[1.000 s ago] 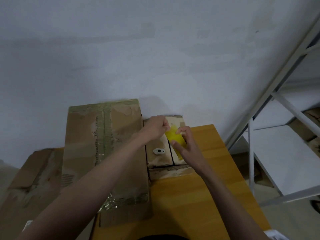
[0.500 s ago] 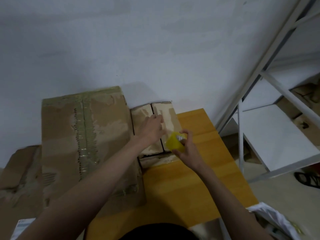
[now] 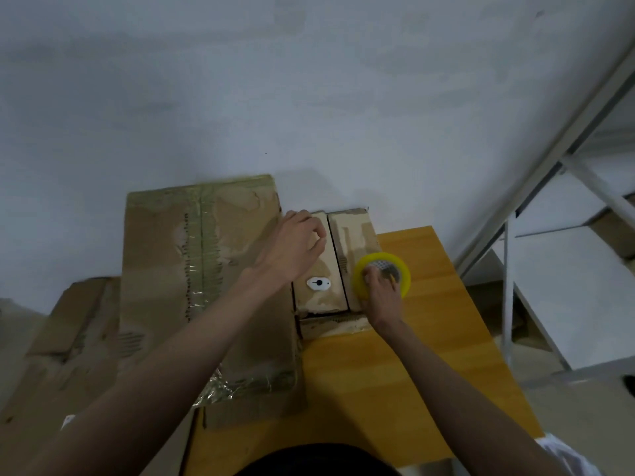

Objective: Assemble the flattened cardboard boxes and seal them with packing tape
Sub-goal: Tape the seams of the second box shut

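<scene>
Yellow tape roll (image 3: 382, 275) is in the right hand (image 3: 381, 297), fingers hooked into the core and curled round it, sitting just right of center at the right edge of the small cardboard box (image 3: 335, 259). The left hand (image 3: 294, 249) is on that same box, fingers bent and pressing on the left flap close to the middle seam. Can't tell if it's pinching a loose tape end or just holding the flap down.

So where are we? The small box is folded up with both top flaps closed, but I don't see fresh tape running over the seam yet, so I'd say sealing is just getting started. There's a little white sticker (image 3: 318, 284) on the left flap.

Left of it, the big cardboard box (image 3: 202, 269) already has shiny tape down its middle and along the near edge, looks done to me. More flat cardboard (image 3: 65, 334) lies at lower left, probably still waiting. All of it is on or beside the orange wooden desk (image 3: 412, 372), with a white metal shelf (image 3: 563, 255) at the right.
</scene>
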